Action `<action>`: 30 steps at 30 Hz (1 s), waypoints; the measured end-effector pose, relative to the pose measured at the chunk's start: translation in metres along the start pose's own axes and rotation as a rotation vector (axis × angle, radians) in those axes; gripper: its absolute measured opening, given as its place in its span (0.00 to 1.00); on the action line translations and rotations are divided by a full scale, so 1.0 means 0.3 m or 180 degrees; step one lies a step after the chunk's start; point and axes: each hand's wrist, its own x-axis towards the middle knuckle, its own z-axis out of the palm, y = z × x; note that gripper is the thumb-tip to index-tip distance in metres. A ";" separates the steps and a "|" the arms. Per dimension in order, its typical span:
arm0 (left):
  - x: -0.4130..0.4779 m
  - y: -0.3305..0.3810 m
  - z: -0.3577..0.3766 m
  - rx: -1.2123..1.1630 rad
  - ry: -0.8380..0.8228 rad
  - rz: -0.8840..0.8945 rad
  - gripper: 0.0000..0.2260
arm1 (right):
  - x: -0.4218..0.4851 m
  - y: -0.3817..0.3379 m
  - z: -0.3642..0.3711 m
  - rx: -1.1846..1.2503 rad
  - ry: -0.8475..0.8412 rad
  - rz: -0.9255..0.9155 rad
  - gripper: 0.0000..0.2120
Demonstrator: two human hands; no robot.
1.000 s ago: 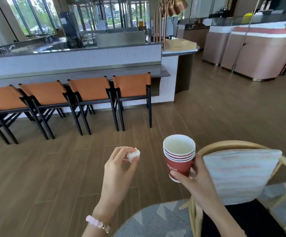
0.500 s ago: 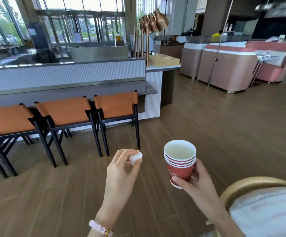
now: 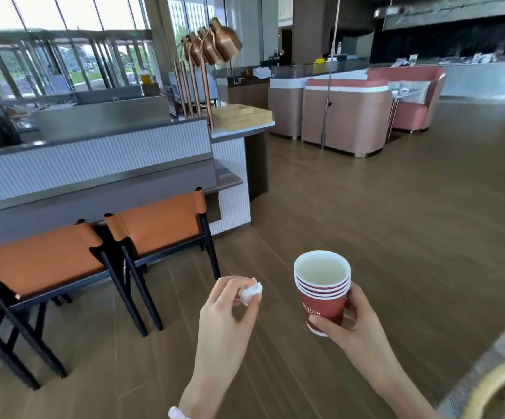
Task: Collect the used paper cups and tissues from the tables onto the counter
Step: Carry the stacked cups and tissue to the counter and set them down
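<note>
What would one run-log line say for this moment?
phase: carry | left hand: pinches crumpled tissue | right hand: holds stacked red paper cups | counter: ahead-left, not yet reached

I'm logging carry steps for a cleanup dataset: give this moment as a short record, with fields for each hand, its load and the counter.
left hand: pinches a crumpled white tissue
right hand: grips a stack of red paper cups, upright
counter: ahead on the left, behind orange chairs
task state: both loads in hand, not yet on the counter
</note>
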 end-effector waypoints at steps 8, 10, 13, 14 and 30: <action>0.492 -0.168 0.230 -0.0112 -0.0091 0.0150 0.09 | 0.523 -0.016 0.010 0.0114 0.0110 -0.0060 0.30; 0.619 -0.195 0.302 -0.0070 -0.0112 0.0243 0.10 | 0.653 -0.033 -0.009 0.0133 0.0182 -0.0102 0.30; 0.782 -0.231 0.406 -0.0096 -0.0182 0.0320 0.16 | 0.817 -0.050 -0.043 0.0091 0.0340 -0.0142 0.30; 0.830 -0.240 0.437 -0.0124 -0.0210 0.0366 0.18 | 0.862 -0.051 -0.055 0.0049 0.0404 -0.0150 0.30; 1.651 -0.492 0.957 -0.0661 -0.0740 0.0897 0.10 | 1.640 -0.018 -0.142 -0.0057 0.1326 -0.0133 0.31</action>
